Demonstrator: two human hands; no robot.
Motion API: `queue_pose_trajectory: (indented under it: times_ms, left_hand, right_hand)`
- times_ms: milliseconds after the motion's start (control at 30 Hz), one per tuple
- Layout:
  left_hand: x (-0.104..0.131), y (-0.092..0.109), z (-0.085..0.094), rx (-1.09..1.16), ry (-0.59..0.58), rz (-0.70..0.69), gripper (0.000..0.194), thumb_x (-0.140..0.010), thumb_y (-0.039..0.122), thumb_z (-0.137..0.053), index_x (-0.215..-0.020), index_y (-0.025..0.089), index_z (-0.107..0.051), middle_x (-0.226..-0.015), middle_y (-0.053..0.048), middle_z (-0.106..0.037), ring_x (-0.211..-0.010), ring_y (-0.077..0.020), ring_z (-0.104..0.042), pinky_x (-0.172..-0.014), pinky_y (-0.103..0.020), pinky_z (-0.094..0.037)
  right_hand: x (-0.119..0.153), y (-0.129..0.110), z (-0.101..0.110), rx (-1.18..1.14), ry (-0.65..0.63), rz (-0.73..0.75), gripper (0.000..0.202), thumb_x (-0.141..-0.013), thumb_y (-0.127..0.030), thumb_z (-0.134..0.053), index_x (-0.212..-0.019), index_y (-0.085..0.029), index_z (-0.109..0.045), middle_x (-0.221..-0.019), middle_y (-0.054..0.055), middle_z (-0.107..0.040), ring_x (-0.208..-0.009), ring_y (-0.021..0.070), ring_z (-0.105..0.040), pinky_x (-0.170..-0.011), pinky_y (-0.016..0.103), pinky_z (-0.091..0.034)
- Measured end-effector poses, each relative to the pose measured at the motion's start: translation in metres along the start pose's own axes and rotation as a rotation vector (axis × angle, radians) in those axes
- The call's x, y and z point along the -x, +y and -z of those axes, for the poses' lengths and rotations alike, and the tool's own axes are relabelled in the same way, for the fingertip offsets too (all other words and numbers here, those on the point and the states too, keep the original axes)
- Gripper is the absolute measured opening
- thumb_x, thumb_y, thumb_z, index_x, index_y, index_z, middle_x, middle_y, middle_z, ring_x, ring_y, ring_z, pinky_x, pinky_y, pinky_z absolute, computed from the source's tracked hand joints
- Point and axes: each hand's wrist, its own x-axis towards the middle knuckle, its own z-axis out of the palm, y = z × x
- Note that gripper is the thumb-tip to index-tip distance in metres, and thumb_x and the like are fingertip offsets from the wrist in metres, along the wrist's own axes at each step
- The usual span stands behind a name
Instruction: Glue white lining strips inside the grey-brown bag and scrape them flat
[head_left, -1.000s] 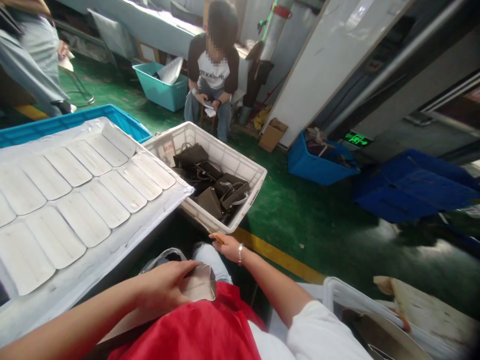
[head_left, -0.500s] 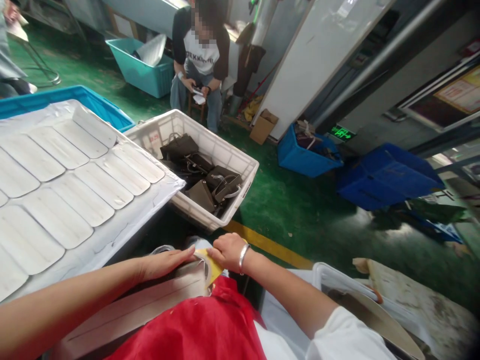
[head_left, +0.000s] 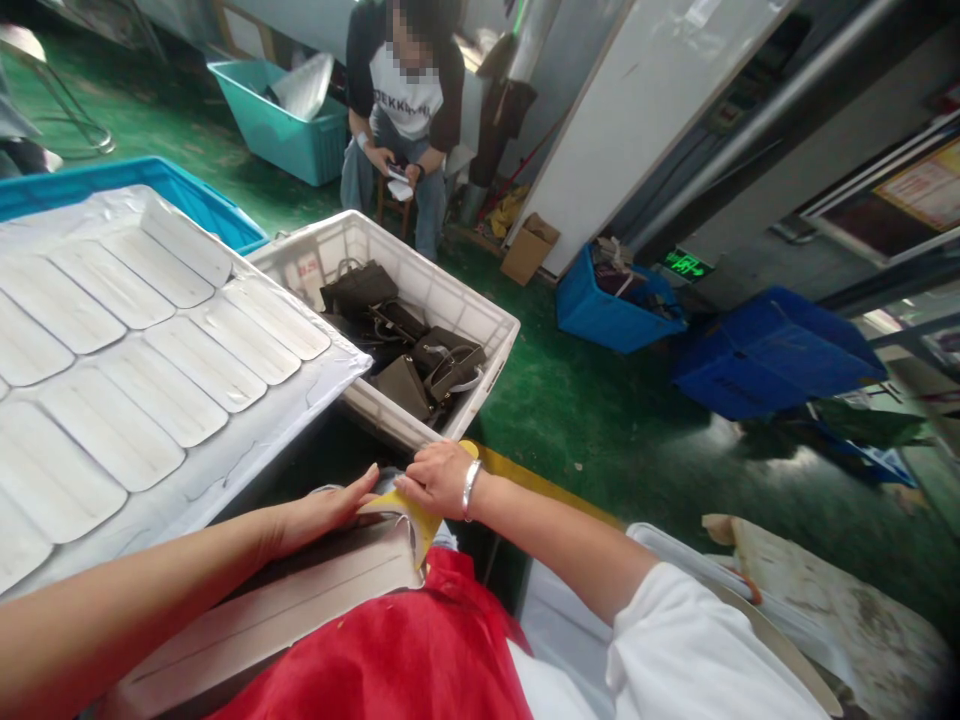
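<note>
The person's right hand (head_left: pixel 437 482) grips a yellow piece (head_left: pixel 426 528) at the end of a pale panel (head_left: pixel 292 612), which lies against the red apron (head_left: pixel 375 650). The left hand (head_left: pixel 326 515) stretches its fingers alongside; I can't tell whether it holds anything. Beyond, a white crate (head_left: pixel 489 388) holds dark bags (head_left: pixel 405 385).
</note>
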Motion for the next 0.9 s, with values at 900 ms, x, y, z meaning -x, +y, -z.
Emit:
queue_pose_trajectory:
  times_ms: [900]
  left_hand:
    - [0.003, 0.002, 0.006, -0.324, -0.150, -0.188, 0.054, -0.090, 0.055, -0.029, -0.118, 0.019, -0.058, -0.122, -0.002, -0.059, -0.114, -0.0224, -0.051, -0.102, -0.026, -0.031]
  right_hand:
    - [-0.023, -0.016, 0.001, 0.065, -0.081, 0.181, 0.054, -0.096, -0.046, -0.027, -0.076, -0.018, -0.069, -0.081, 0.005, -0.071, -0.079, 0.0188, -0.063, -0.063, 0.031, -0.033]
